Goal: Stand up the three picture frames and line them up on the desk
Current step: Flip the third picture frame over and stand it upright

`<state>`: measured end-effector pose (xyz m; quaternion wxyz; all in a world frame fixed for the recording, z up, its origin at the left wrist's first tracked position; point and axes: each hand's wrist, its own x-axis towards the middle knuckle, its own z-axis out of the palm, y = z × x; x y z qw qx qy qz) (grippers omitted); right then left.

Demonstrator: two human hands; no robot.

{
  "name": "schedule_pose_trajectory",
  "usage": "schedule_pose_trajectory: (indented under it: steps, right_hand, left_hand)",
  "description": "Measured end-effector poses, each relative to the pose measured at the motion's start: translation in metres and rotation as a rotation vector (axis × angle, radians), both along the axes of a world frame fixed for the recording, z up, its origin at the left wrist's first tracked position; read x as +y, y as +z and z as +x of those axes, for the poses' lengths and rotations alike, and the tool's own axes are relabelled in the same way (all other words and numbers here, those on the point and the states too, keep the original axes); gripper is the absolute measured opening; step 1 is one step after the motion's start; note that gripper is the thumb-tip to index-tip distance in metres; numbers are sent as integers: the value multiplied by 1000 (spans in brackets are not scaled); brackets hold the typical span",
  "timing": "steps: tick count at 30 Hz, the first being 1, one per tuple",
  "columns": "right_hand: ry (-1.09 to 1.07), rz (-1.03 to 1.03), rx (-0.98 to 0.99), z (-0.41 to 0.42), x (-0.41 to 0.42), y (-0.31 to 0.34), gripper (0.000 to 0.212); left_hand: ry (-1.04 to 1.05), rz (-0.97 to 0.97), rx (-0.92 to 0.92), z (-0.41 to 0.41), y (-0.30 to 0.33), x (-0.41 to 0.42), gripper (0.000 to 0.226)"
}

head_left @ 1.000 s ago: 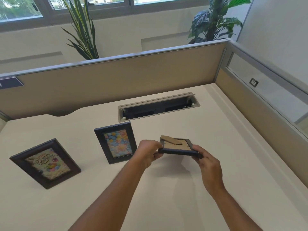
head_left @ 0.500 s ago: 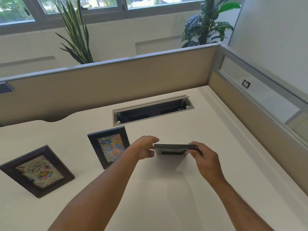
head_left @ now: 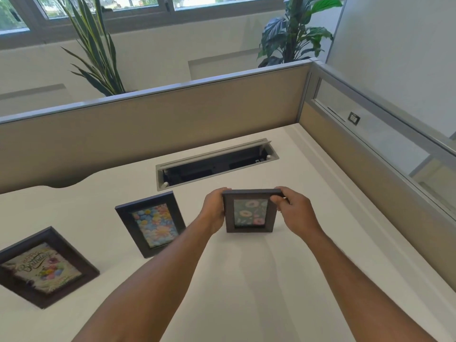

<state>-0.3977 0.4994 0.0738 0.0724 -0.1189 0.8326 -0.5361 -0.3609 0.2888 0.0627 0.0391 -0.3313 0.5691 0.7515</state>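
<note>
Three dark picture frames are on the white desk (head_left: 246, 280). A brown frame with a birthday card (head_left: 44, 266) stands tilted back at the far left. A black frame with colourful flowers (head_left: 151, 224) stands to its right. A third black frame with a doughnut picture (head_left: 250, 212) is upright, facing me, its lower edge at the desk. My left hand (head_left: 214, 209) grips its left side and my right hand (head_left: 292, 212) grips its top right corner. Its back stand is hidden.
An open cable tray (head_left: 217, 164) is set into the desk behind the frames. Beige partition panels (head_left: 148, 129) close the desk at the back and right. Two potted plants (head_left: 98, 50) stand beyond the partition.
The third frame was held flat with its cardboard back up; both hands turned it upright so its picture faces me and lowered it to the desk.
</note>
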Motion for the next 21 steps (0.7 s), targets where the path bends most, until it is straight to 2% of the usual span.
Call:
schedule_pose_trajectory:
  steps: [4, 12, 18, 21]
  right_hand:
    - [-17, 76, -10, -19, -9, 3, 13]
    - [-30, 130, -48, -38, -22, 3, 19]
    - [-34, 150, 7, -35, -22, -7, 23]
    - [-150, 75, 55, -29, -18, -9, 34]
  left_hand:
    - [34, 10, 9, 1, -1, 3, 39]
    - [73, -1, -23, -2, -4, 1, 38]
    - [86, 45, -33, 1, -6, -1, 37]
    - [89, 59, -38, 5, -13, -5, 39]
